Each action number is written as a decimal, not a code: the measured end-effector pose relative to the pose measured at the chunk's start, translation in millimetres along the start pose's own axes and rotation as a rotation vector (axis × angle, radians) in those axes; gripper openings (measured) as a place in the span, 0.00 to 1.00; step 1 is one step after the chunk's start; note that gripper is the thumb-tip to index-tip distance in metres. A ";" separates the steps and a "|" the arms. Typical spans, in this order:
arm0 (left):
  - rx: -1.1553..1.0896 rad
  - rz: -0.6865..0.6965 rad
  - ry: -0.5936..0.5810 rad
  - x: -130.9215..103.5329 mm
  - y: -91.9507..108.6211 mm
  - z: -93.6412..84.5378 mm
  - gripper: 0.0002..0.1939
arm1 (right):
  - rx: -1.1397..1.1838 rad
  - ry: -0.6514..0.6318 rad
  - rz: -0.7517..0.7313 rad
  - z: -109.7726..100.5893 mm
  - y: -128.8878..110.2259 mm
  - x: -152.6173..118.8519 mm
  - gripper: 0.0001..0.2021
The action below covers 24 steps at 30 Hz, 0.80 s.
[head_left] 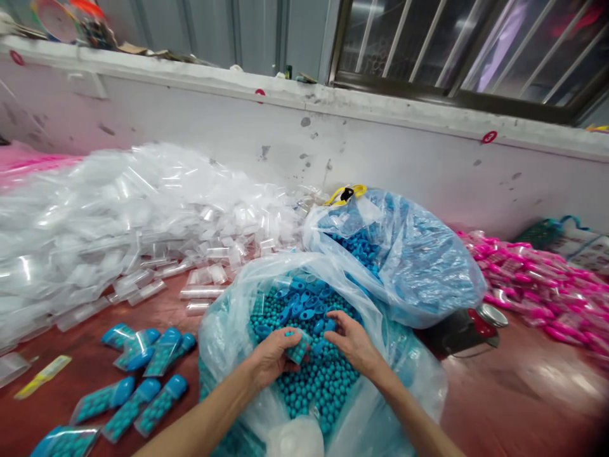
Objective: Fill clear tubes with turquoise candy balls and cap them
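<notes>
My left hand (276, 357) is closed around a small clear tube filled with teal beads (297, 348), over an open plastic bag (233, 298). Loose teal beads (318, 387) fill this bag, and a heap of blue plastic caps (304, 299) lies on top of them. To the right, my right hand (353, 341) is over the beads beside the caps, its thumb and fingers bent around a blue cap (328, 325). A white rounded object (297, 438) rests at the bag's near edge.
Filled tubes with blue caps (126, 409) lie on the red table (523, 393) at left, below a large pile of clear tubes (118, 209). Behind is a second blue bag (419, 254). Pink packed items (533, 279) and a dark metal device (457, 333) stand right.
</notes>
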<state>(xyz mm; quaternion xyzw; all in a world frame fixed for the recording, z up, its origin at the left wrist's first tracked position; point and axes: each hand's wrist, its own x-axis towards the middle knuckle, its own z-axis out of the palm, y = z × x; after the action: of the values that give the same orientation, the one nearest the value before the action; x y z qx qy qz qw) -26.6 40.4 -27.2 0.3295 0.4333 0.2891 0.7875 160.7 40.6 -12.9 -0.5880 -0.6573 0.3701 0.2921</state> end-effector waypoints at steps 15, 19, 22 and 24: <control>0.357 0.448 0.274 -0.1 1.9 13.8 0.12 | -0.010 -0.029 -0.186 -1.8 -19.1 -6.9 0.17; 0.477 0.525 0.294 1.7 1.2 14.9 0.11 | 0.127 -0.095 -0.077 0.2 -21.5 -9.9 0.22; 0.307 0.402 0.142 0.9 -4.0 18.3 0.16 | 0.214 -0.180 0.018 1.1 -23.8 -10.2 0.26; 0.190 0.307 0.009 -1.8 -8.4 21.5 0.21 | 0.186 -0.213 0.040 2.2 -23.5 -9.9 0.26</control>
<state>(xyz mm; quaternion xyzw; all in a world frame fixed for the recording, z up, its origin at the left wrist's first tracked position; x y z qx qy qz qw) -7.2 28.1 -24.1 0.4634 0.4065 0.3652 0.6976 147.2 29.7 5.9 -0.5287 -0.6357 0.4953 0.2664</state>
